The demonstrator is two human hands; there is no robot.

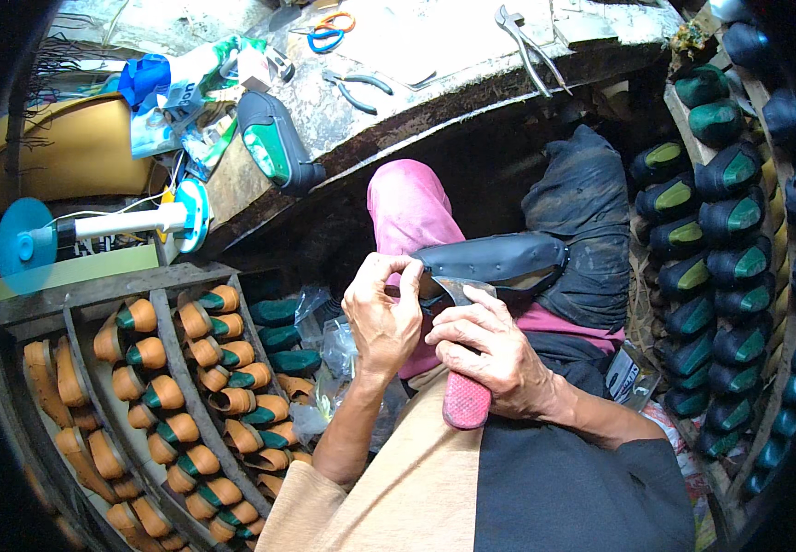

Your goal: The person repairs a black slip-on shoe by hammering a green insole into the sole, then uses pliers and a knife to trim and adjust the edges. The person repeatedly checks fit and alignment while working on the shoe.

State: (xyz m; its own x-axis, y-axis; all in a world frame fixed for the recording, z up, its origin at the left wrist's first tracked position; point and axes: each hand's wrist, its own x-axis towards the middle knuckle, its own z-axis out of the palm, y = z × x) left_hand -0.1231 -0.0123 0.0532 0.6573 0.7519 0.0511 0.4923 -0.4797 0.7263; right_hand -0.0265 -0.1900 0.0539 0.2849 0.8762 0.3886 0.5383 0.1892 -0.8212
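Across my lap lies a dark, long shoe (495,258) on its side, with its opening partly visible. At its left end my left hand (385,308) is closed, thumb and fingertips pinched beside the shoe's edge; what sits between them is too small to make out. My right hand (492,354) is wrapped round a tool with a pink textured handle (466,401). The tool's flat metal end (454,291) reaches up beside the shoe's near edge, close to my left fingers. Its full shape is hidden under my right hand.
On the worktable beyond my knees lie dark-handled pliers (357,92), scissors (329,33), metal pincers (531,53) and a dark shoe with a green panel (274,143). A small fan (26,245) stands left. Racks of orange shoes (173,428) and dark shoes (734,294) flank me.
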